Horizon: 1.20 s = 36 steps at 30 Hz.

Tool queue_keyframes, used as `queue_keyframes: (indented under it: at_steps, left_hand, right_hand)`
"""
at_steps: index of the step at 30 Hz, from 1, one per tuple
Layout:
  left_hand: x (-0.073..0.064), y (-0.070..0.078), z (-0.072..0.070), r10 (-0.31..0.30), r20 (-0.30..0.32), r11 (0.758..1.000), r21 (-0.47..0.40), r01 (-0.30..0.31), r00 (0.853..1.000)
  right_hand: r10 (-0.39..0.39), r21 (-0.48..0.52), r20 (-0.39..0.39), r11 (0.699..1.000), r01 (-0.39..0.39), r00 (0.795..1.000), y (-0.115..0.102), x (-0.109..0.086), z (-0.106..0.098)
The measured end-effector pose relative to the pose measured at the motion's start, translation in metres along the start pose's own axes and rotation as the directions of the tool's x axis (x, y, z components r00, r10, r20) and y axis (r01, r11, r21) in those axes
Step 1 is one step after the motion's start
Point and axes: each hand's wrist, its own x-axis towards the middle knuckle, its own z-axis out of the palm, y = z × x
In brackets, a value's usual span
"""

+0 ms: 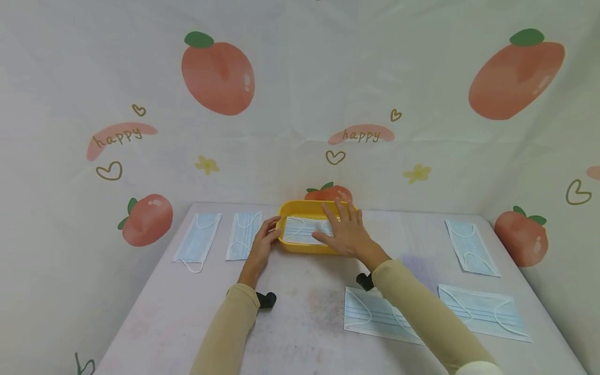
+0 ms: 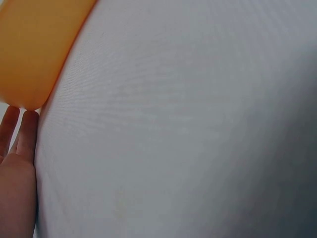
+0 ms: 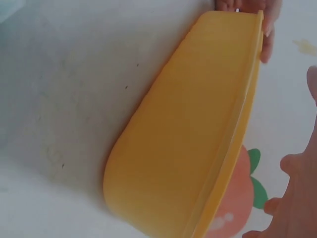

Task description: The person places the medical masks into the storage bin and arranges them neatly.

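A yellow plastic box (image 1: 309, 249) stands at the back middle of the table, with a light-blue face mask (image 1: 300, 230) lying flat inside it. My left hand (image 1: 264, 242) is at the box's left end, its fingertips touching the rim and outer wall. In the left wrist view, extended fingers (image 2: 28, 134) meet the orange-looking wall from outside. Over the right part of the box, my right hand (image 1: 349, 232) spreads its fingers and covers part of the mask. The right wrist view shows these fingers (image 3: 297, 193) spread above the box rim.
On the left lie two masks, an outer one (image 1: 199, 239) and one beside my left hand (image 1: 241, 237). Several more lie on the right: at the back (image 1: 471, 247), near front (image 1: 375, 315), partly under my right forearm, and far right (image 1: 492, 312). A printed cloth (image 1: 290, 78) hangs behind.
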Motion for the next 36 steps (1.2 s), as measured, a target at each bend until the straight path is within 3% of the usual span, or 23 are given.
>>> queue_keyframes:
  at_steps: [6,11,15,21,36]
  left_hand:
    - [-0.001,0.002,0.003,-0.005,-0.008,1.000,-0.002,0.005,1.000]
    - [0.014,-0.020,0.002,-0.017,-0.012,1.000,-0.009,0.017,1.000]
    - [0.019,-0.031,0.001,0.014,-0.048,1.000,-0.021,-0.015,0.999]
    - [0.017,-0.032,0.000,0.069,-0.074,0.998,-0.006,-0.070,0.995]
    - [0.018,-0.034,0.004,0.060,-0.068,0.998,-0.021,-0.061,0.996]
  right_hand:
    - [0.022,-0.061,0.001,0.998,-0.022,1.000,0.008,-0.006,0.003]
    - [0.044,-0.076,0.009,0.996,-0.043,0.999,0.015,-0.014,-0.001]
    - [0.051,-0.068,0.004,0.996,-0.050,0.999,0.023,-0.018,-0.005]
    - [0.090,-0.062,0.001,0.994,-0.090,0.996,0.038,-0.027,-0.005]
    - [0.191,-0.069,0.005,0.979,-0.190,0.982,0.075,-0.053,0.000]
